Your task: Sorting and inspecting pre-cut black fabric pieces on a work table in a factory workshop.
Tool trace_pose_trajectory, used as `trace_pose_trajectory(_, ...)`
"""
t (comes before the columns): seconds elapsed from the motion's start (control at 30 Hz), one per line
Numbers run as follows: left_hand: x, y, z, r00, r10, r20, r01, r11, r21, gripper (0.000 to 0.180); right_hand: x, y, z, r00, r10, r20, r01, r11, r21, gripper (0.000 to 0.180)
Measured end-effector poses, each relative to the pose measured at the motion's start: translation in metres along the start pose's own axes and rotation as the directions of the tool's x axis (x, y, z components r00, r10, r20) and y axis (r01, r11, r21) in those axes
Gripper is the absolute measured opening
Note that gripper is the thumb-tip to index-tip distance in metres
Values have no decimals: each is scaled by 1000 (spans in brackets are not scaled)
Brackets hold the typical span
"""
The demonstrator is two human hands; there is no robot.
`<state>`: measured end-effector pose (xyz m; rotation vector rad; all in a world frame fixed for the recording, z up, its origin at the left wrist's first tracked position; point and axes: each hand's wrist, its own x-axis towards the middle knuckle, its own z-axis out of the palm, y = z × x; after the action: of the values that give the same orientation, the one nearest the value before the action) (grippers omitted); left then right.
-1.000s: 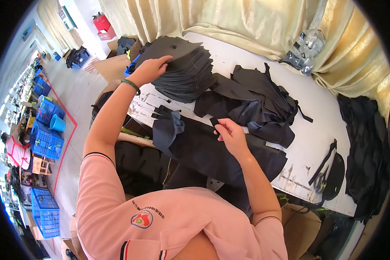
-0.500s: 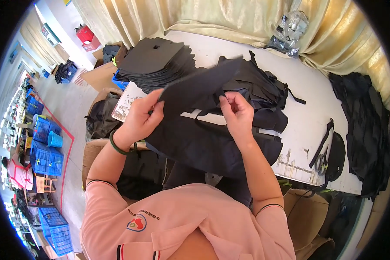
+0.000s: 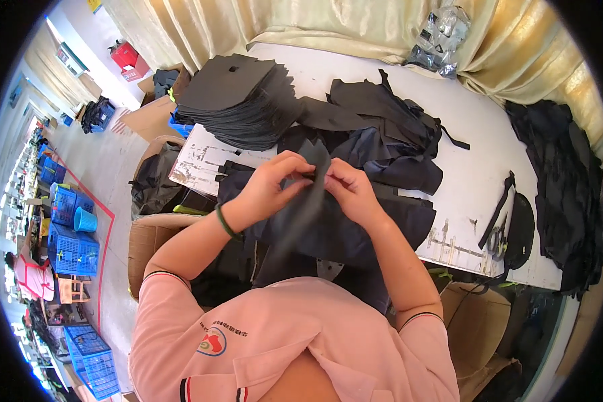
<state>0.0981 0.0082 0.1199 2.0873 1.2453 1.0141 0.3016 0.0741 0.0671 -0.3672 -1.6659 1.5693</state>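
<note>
While both hands are raised just above the near edge of the bench (image 3: 489,181), a dark fabric piece (image 3: 301,208) is pinched between them at its upper end. The left hand (image 3: 271,184) is closed on the piece from the left, with a green bracelet (image 3: 226,223) worn at its wrist, and the right hand (image 3: 348,191) is closed on it from the right, fingertips almost touching those of the left. The piece hangs down from the hands toward the person's chest, over a heap of dark blue-black fabric (image 3: 355,228) spread across the bench edge. A fanned stack of black cut pieces (image 3: 241,100) is seen further back to the left, with a tangle of dark cloth and straps (image 3: 388,127) just beside it. Scissors (image 3: 497,240) and a black strap are lying to the right on the white surface, and another dark pile (image 3: 563,181) is draped at the far right. Blue crates (image 3: 70,228) are standing on the floor to the left.
</note>
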Motion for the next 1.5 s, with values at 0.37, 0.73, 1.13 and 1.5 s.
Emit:
trace_pose_trajectory(0.37, 19, 8, 4, 944, 329, 0, -296, 851, 434, 23, 0, -45, -40, 811, 483, 330, -519, 855, 24, 30)
trace_pose_trajectory(0.73, -60, -79, -119, 681, -620, -389, 270, 707, -653, 3, -56, 8, -132, 809, 577, -112, -518, 609, -600, 40)
trace_pose_trajectory(1.13, 30, -87, -11, 980, -169, 101, 152, 976, 154, 41, -70, -21, -109, 850, 468, -241, -442, 386, -810, 48)
trace_pose_trajectory(1.5, 121, -63, 110, 466, -100, 879, 506, 845, -172, 48, -82, -37, -79, 966, 195, -171, -228, 322, -919, 57)
